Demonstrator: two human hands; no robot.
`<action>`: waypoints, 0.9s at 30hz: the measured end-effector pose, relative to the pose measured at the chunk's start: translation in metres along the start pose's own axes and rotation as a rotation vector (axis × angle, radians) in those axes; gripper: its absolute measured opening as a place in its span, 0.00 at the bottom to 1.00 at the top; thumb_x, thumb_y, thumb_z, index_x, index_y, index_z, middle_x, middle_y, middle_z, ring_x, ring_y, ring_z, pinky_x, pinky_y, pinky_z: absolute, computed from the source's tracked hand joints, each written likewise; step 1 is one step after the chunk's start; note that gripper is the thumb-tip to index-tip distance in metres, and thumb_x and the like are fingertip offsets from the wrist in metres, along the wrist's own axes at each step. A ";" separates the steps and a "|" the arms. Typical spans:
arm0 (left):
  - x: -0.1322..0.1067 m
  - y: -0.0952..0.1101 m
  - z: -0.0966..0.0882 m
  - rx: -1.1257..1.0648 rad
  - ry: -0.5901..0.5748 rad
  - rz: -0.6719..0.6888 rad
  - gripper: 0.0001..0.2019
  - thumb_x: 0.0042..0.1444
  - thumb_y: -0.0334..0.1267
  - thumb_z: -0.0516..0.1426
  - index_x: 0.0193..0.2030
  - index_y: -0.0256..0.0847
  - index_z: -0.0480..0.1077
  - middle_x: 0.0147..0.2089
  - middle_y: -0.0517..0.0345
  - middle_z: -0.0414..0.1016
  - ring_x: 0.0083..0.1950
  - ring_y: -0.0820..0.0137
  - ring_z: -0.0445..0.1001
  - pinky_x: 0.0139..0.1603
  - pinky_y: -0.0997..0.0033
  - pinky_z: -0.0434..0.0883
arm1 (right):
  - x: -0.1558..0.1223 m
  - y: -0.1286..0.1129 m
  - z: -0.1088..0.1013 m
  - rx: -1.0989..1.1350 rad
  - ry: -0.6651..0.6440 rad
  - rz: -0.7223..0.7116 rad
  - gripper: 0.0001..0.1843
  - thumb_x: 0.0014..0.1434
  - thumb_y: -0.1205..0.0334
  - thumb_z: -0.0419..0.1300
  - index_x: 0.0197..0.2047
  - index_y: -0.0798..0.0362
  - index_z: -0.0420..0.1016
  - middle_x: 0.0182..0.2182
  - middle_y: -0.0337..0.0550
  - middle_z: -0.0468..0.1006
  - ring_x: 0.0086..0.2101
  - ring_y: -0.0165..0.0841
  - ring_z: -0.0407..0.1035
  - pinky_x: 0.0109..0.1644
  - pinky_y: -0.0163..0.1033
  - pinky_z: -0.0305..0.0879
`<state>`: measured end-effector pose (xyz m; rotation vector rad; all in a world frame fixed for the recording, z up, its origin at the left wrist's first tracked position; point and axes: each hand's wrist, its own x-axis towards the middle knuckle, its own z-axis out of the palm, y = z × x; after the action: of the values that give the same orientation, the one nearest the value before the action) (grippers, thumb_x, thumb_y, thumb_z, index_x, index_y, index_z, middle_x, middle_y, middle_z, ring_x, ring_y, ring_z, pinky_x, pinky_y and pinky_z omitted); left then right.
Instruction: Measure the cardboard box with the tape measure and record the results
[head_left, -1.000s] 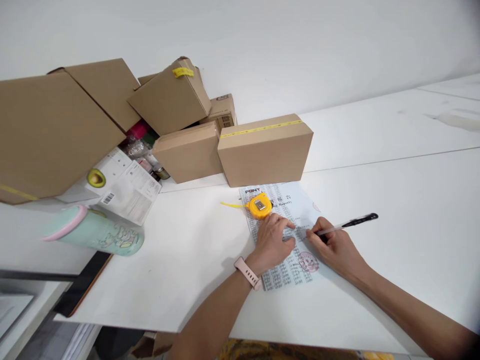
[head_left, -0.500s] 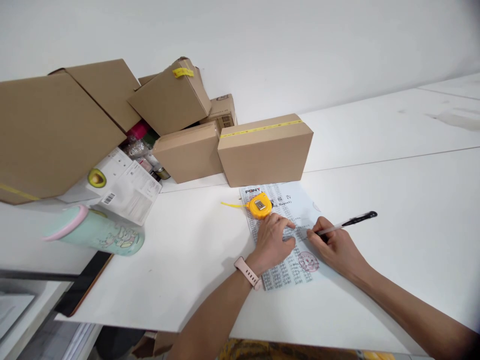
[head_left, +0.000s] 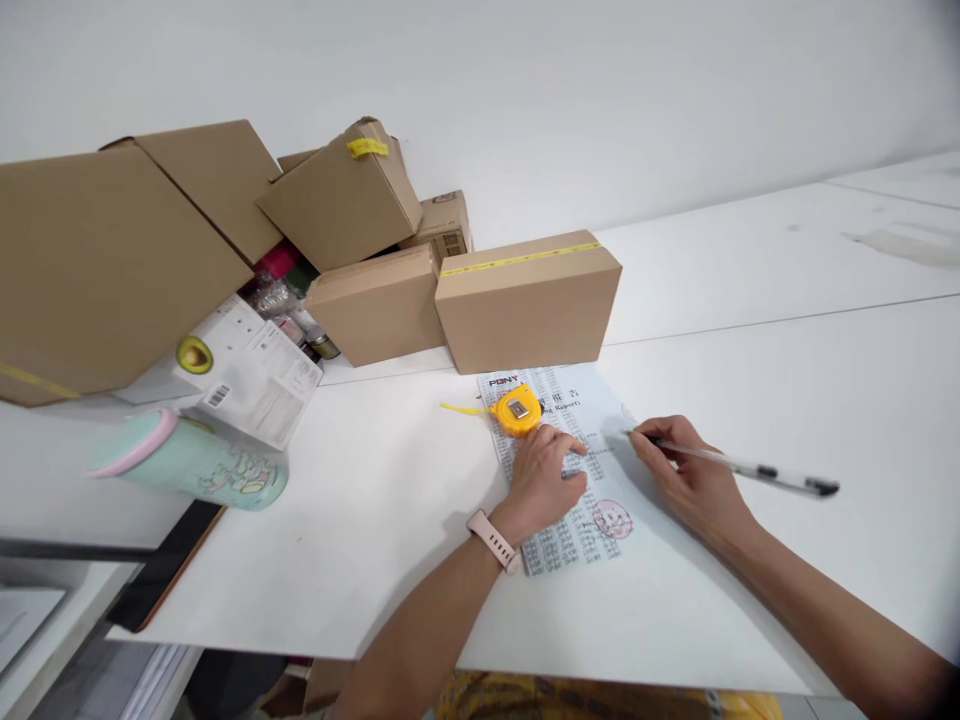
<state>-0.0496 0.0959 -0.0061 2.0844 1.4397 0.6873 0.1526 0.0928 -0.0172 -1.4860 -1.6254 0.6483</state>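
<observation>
A sheet of paper [head_left: 570, 550] printed with dense text and a round red stamp lies on the white table. My left hand [head_left: 546, 472] rests on its left part with fingers spread, a pink watch band [head_left: 493, 541] on the wrist. Just beyond those fingertips, a yellow tape measure [head_left: 517, 410] sits on the paper's upper left, its yellow tape sticking out to the left. My right hand [head_left: 694, 475] grips a pen [head_left: 765, 472] with a black cap end, its tip near the paper's right side. Whether the tip touches the paper I cannot tell.
Beyond the paper stands a cardboard box [head_left: 529, 320] with yellow tape, among several other boxes [head_left: 337, 205] at the back left. A mint-green bottle [head_left: 202, 460] lies on its side by a white carton [head_left: 262, 385]. A dark flat object [head_left: 169, 570] lies at the left edge.
My right hand has moved a little to the right with the pen, which now tilts lower toward the right. My left hand and the tape measure have stayed put.
</observation>
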 end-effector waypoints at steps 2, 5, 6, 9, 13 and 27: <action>-0.001 0.000 0.000 0.008 0.005 0.008 0.11 0.51 0.28 0.59 0.42 0.42 0.72 0.45 0.55 0.70 0.52 0.61 0.69 0.57 0.59 0.66 | 0.004 0.007 -0.004 -0.126 -0.020 -0.126 0.10 0.64 0.57 0.52 0.45 0.47 0.72 0.36 0.43 0.77 0.32 0.36 0.69 0.33 0.40 0.65; -0.004 0.005 0.000 0.025 0.030 0.022 0.11 0.51 0.28 0.59 0.42 0.43 0.71 0.45 0.56 0.71 0.51 0.62 0.71 0.55 0.59 0.68 | 0.008 0.016 -0.006 -0.279 -0.106 -0.317 0.19 0.63 0.66 0.46 0.50 0.44 0.74 0.43 0.45 0.78 0.42 0.41 0.70 0.38 0.44 0.68; -0.006 0.008 -0.002 0.031 0.047 0.026 0.12 0.52 0.28 0.59 0.43 0.44 0.71 0.45 0.56 0.72 0.50 0.63 0.71 0.54 0.60 0.69 | 0.009 0.018 -0.005 -0.302 -0.110 -0.341 0.22 0.62 0.68 0.45 0.53 0.44 0.73 0.42 0.46 0.78 0.42 0.42 0.70 0.38 0.44 0.69; -0.007 0.017 -0.011 0.057 0.153 0.023 0.11 0.57 0.30 0.56 0.47 0.45 0.69 0.45 0.57 0.73 0.49 0.64 0.72 0.52 0.62 0.69 | 0.011 0.020 -0.003 -0.297 -0.079 -0.307 0.25 0.63 0.68 0.44 0.61 0.47 0.68 0.41 0.47 0.79 0.42 0.41 0.71 0.38 0.45 0.70; 0.000 0.013 -0.029 0.140 0.345 -0.037 0.14 0.58 0.35 0.58 0.52 0.44 0.67 0.55 0.50 0.69 0.59 0.57 0.64 0.61 0.51 0.61 | 0.014 0.022 -0.005 -0.253 -0.048 -0.210 0.22 0.64 0.63 0.47 0.59 0.48 0.68 0.41 0.46 0.80 0.42 0.41 0.73 0.42 0.47 0.71; 0.021 -0.039 -0.024 -0.164 0.516 -0.299 0.29 0.46 0.39 0.67 0.56 0.40 0.67 0.56 0.45 0.71 0.60 0.54 0.66 0.63 0.52 0.59 | -0.020 -0.025 0.015 -0.202 -0.414 -0.759 0.20 0.70 0.52 0.50 0.60 0.41 0.72 0.63 0.46 0.68 0.61 0.45 0.59 0.60 0.55 0.60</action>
<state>-0.0860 0.1307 -0.0115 1.5826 1.8438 1.2287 0.1254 0.0714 -0.0094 -0.7634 -2.4349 0.3673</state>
